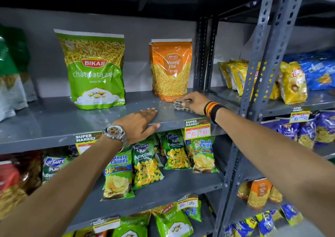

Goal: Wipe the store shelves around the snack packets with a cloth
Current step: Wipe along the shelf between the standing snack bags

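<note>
A grey metal shelf point(54, 120) runs across the middle of the head view. On it stand a green Bikaji sev packet point(94, 69) and an orange Moong Dal packet point(171, 69). My right hand point(194, 101) presses a patterned cloth point(181, 107) flat on the shelf, right in front of the orange packet. My left hand point(140, 123), with a wristwatch, lies palm down on the shelf's front edge, fingers together, thumb under the lip, holding nothing.
Grey slotted uprights point(262, 69) stand just right of my right hand. Price tags point(197, 128) hang on the shelf lip. Kurkure and Uncle Chipps packets point(148, 166) fill the shelf below. Yellow and blue packets point(293, 82) crowd the neighbouring rack; more packets stand at far left.
</note>
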